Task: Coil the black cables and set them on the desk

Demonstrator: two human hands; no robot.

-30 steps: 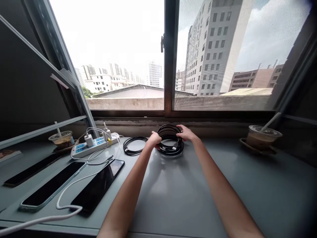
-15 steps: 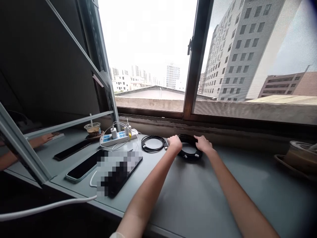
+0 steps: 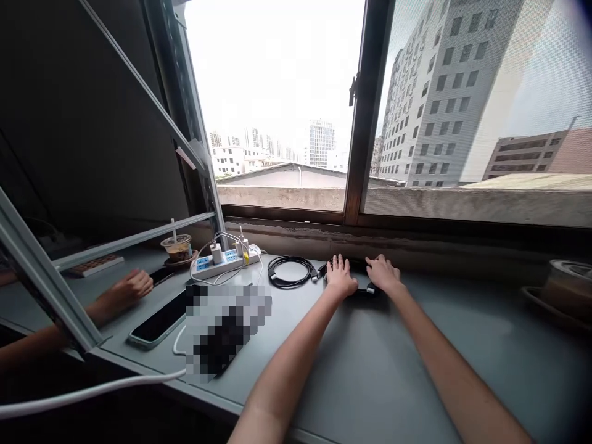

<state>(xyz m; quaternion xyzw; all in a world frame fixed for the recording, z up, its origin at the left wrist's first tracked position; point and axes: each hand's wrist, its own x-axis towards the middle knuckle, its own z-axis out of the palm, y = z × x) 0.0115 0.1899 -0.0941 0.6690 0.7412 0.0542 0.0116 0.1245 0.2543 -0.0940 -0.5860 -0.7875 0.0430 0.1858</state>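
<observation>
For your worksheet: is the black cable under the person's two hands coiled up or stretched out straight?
Coiled. The black cable lies as a flat looped bundle on the desk, with the left hand and right hand pressed flat on top.

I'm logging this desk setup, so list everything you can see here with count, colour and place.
coiled black cable under the hands: one, black, far middle of the desk, pressed flat.
second coiled black cable: one, black, just left of the first, untouched.
white power strip: one, white with blue sockets, chargers plugged in, left of the cables.
dark smartphone: one, black screen, left desk.
pixelated patch: one, beside that phone; contents cannot be told.
thick white cord: one, white, near left edge.
iced drink cup with straw: one, brownish, far left.
grey desk: one.
another person's hand: one, far left.
left hand: flat on the coil.
right hand: flat on the coil.
</observation>
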